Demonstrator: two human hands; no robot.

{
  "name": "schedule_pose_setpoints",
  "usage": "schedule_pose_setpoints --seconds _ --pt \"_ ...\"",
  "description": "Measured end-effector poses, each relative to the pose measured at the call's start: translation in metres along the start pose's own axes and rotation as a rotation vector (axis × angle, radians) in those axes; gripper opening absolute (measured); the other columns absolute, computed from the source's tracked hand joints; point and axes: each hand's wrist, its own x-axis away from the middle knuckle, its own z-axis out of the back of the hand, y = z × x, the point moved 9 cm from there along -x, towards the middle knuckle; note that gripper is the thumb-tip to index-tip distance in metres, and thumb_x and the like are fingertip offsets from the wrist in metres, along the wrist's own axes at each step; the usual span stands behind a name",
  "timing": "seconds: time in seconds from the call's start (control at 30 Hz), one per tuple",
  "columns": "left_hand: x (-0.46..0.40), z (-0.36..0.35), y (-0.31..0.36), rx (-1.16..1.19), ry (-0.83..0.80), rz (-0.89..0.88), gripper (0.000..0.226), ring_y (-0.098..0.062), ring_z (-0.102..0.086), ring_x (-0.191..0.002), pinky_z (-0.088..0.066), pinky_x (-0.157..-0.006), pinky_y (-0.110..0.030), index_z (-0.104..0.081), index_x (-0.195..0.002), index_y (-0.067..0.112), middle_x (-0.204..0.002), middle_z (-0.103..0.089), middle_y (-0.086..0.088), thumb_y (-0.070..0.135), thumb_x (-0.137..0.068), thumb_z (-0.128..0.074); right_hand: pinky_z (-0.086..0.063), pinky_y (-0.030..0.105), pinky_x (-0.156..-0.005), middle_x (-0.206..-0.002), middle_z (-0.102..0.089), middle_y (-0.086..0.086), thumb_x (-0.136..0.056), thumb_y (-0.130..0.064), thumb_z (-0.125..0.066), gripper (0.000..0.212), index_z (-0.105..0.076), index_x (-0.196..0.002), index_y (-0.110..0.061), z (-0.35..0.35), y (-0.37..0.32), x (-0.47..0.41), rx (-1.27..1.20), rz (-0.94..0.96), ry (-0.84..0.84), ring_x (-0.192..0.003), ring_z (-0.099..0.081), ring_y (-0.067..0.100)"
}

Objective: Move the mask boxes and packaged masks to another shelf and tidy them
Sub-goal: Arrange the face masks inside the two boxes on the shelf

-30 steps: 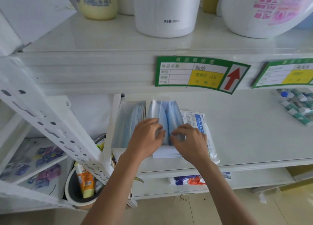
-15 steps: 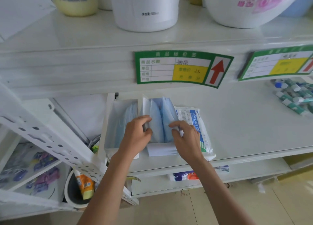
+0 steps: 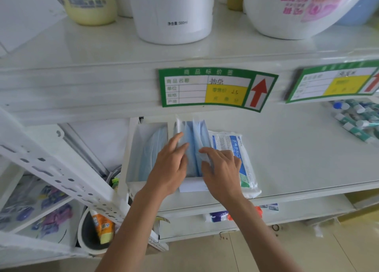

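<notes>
Two open white mask boxes stand side by side at the left end of the middle shelf [image 3: 297, 169]. The left box [image 3: 143, 148] holds pale blue masks. The right box [image 3: 192, 186] holds upright blue masks [image 3: 193, 148]. My left hand [image 3: 170, 169] lies with straight fingers against the left side of those masks. My right hand [image 3: 221, 169] touches their right side, its fingers slightly bent. A flat white and blue packaged mask pack [image 3: 242, 155] lies just right of the boxes, partly under my right hand.
Big white tubs [image 3: 172, 13] and a yellow bottle [image 3: 90, 3] stand on the upper shelf. Green price tags [image 3: 217, 87] hang on its edge. Small tubes [image 3: 356, 118] lie at the far right. A perforated white upright [image 3: 61, 175] slants at the left, with a bucket [image 3: 90, 234] below.
My fingers have straightened and reached further along the sides of the blue masks. The view has shifted a little left and closer.
</notes>
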Motion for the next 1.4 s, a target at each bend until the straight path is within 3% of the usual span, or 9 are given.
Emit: schedule_pose_setpoints --seconds 0.13,0.3,0.47,0.6,0.67,0.8,0.97,1.17,1.4 --pt "-0.002 -0.014 0.004 -0.303 -0.074 -0.016 0.052 -0.021 -0.003 -0.157 -0.004 -0.126 -0.042 -0.029 -0.157 0.015 -0.171 -0.004 -0.003 0.03 -0.107 -0.033 -0.034 0.046 -0.096 -0.105 -0.073 -0.008 -0.085 -0.022 -0.059 0.052 -0.052 -0.137 -0.027 0.0 -0.007 0.0 0.177 0.028 0.009 -0.107 -0.054 0.025" --pt "-0.007 -0.017 -0.003 -0.346 -0.139 0.017 0.055 -0.019 -0.005 -0.157 -0.005 -0.127 -0.039 -0.024 -0.159 0.013 -0.17 -0.011 -0.004 0.023 -0.106 -0.034 -0.026 0.034 -0.087 -0.111 -0.071 -0.004 -0.083 -0.01 -0.058 0.056 -0.052 -0.136 -0.027 0.009 0.004 -0.001 0.066 -0.076 0.053 -0.102 -0.057 0.025" --pt "-0.008 -0.007 -0.012 -0.201 -0.095 0.058 0.058 -0.021 -0.016 -0.155 -0.013 -0.127 -0.036 -0.035 -0.154 0.006 -0.167 -0.024 -0.008 0.012 -0.097 -0.045 -0.035 0.038 -0.078 -0.095 -0.065 -0.003 -0.083 -0.003 -0.048 0.037 -0.055 -0.11 -0.028 0.003 0.003 0.003 0.014 -0.056 0.058 -0.084 -0.055 0.025" --pt "-0.007 0.002 -0.01 -0.022 0.012 0.105 0.048 -0.021 -0.036 -0.147 -0.026 -0.118 -0.029 -0.053 -0.142 0.001 -0.157 -0.044 -0.008 0.019 -0.098 -0.056 -0.043 0.039 -0.083 -0.115 -0.062 0.002 -0.092 -0.002 -0.05 0.033 -0.073 -0.106 -0.021 -0.004 0.006 0.003 0.051 -0.051 0.036 -0.094 -0.054 0.025" --pt "-0.008 0.011 -0.014 0.077 0.113 0.135 0.042 -0.019 -0.057 -0.128 -0.04 -0.106 -0.025 -0.065 -0.129 0.004 -0.14 -0.061 -0.005 0.028 -0.094 -0.067 -0.046 0.039 -0.087 -0.121 -0.059 0.004 -0.094 -0.003 -0.051 0.034 -0.074 -0.112 -0.02 -0.004 0.005 0.003 0.028 -0.065 -0.004 -0.101 -0.054 0.027" --pt "-0.01 0.019 -0.024 0.114 0.214 0.181 0.037 -0.019 -0.069 -0.102 -0.05 -0.092 -0.025 -0.076 -0.111 0.009 -0.113 -0.075 -0.003 0.02 -0.077 -0.085 -0.044 0.039 -0.087 -0.119 -0.058 0.0 -0.093 -0.025 -0.057 0.026 -0.074 -0.112 -0.023 -0.004 -0.002 0.003 0.094 -0.047 -0.041 -0.101 -0.055 0.028" --pt "-0.008 0.029 -0.032 0.343 0.309 0.303 0.033 -0.004 -0.068 -0.097 -0.047 -0.086 -0.011 -0.079 -0.103 0.016 -0.102 -0.076 0.007 0.001 -0.075 -0.075 -0.042 0.038 -0.091 -0.124 -0.054 -0.005 -0.089 -0.055 -0.058 0.04 -0.07 -0.118 -0.03 -0.007 -0.001 0.003 0.173 -0.076 -0.081 -0.106 -0.053 0.023" --pt "-0.002 0.034 -0.054 0.7 0.376 0.467 0.038 0.004 -0.071 -0.093 -0.053 -0.077 -0.009 -0.077 -0.109 0.016 -0.102 -0.076 0.008 -0.007 -0.081 -0.065 -0.041 0.033 -0.093 -0.123 -0.055 -0.008 -0.089 -0.024 -0.064 0.033 -0.066 -0.121 -0.029 -0.005 0.006 0.001 -0.043 -0.116 -0.11 -0.108 -0.051 0.019" --pt "0.005 0.032 -0.066 0.797 0.395 0.551 0.043 -0.005 -0.072 -0.097 -0.058 -0.093 -0.032 -0.078 -0.111 0.017 -0.106 -0.078 0.007 -0.009 -0.081 -0.061 -0.045 0.029 -0.09 -0.123 -0.059 -0.009 -0.091 -0.016 -0.064 0.033 -0.065 -0.121 -0.028 -0.003 0.011 0.002 -0.16 -0.13 -0.086 -0.109 -0.051 0.017"
